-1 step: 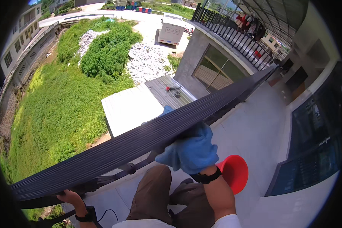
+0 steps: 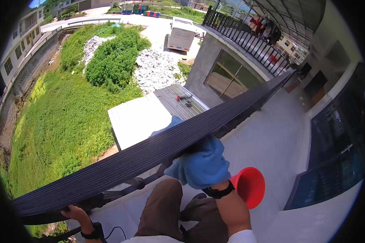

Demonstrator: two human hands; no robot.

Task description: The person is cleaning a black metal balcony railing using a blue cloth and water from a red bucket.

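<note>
A dark ridged handrail (image 2: 146, 153) slants across the view from lower left to upper right. At its lower left end my left hand (image 2: 75, 213) is closed round the rail's lower edge, its fingers partly hidden beneath. My right hand (image 2: 220, 186) is mostly covered by a blue cloth (image 2: 200, 164), which it holds against the near side and underside of the rail. More of the cloth shows beyond the rail's far edge. The fingers inside the cloth are hidden. Dark bands circle both wrists.
A red bucket (image 2: 251, 187) stands on the pale floor (image 2: 267, 137) beside my right forearm. Dark windowed doors (image 2: 332, 150) line the right side. Past the railing, lower down, lie a metal roof (image 2: 140, 117) and green ground (image 2: 65, 121). A white truck (image 2: 181, 34) is parked farther off.
My right hand and the blue cloth have shifted slightly down and left along the rail. My left hand keeps its place on the rail.
</note>
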